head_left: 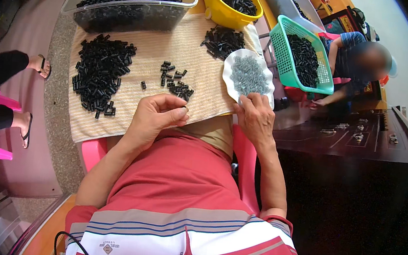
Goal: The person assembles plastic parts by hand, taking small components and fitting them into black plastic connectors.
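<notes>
My left hand is closed in a pinch at the near edge of a striped cloth; what sits between its thumb and forefinger is too small to make out. Just beyond its fingertips lies a loose cluster of short black tubular pieces. On the right, my right hand bends over the near rim of a white scalloped plate, its fingers drawn together. Small shiny, clear-grey pieces fill that plate. The right fingertips are partly hidden, so anything in them does not show.
Left on the cloth spreads a big heap of black pieces; darker, longer pieces lie beyond the plate. A clear bin, yellow tub and green basket hold black pieces. Another person sits right; someone's legs show left.
</notes>
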`<control>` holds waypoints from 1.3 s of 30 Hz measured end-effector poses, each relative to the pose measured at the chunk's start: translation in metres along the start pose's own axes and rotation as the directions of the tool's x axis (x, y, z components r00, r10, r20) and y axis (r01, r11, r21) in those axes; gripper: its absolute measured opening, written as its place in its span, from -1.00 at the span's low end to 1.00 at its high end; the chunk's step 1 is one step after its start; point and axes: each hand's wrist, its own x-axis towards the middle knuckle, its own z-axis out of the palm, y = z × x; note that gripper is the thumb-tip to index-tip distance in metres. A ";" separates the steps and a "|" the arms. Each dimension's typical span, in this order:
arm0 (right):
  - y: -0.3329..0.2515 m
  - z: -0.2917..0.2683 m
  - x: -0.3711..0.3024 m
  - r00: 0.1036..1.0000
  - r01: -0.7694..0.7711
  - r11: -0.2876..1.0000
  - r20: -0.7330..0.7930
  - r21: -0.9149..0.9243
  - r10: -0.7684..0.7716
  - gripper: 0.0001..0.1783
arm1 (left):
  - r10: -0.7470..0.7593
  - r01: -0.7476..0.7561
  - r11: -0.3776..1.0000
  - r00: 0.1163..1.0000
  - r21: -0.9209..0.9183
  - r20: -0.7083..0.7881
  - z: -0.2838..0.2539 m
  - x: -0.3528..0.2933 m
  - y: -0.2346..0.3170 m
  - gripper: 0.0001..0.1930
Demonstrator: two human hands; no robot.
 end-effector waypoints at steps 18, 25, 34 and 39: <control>-0.006 0.016 0.013 0.986 0.097 0.995 -0.138 0.000 -0.096 -0.90 | 0.008 -0.008 1.000 1.000 -0.004 -0.029 0.004 -0.002 0.002 -0.82; -0.010 0.018 0.016 0.989 0.068 0.997 -0.133 0.031 -0.064 -0.91 | 0.005 -0.005 1.000 1.000 -0.002 -0.031 0.004 -0.001 0.001 -0.82; -0.016 0.008 0.032 0.999 -0.002 0.999 -0.047 0.053 0.005 -0.57 | 0.004 -0.004 1.000 1.000 0.002 -0.026 0.003 -0.001 0.000 -0.82; -0.007 0.010 0.039 1.000 -0.006 0.994 -0.020 0.112 0.008 -0.51 | 0.001 -0.001 1.000 1.000 -0.003 -0.019 0.004 -0.002 0.000 -0.83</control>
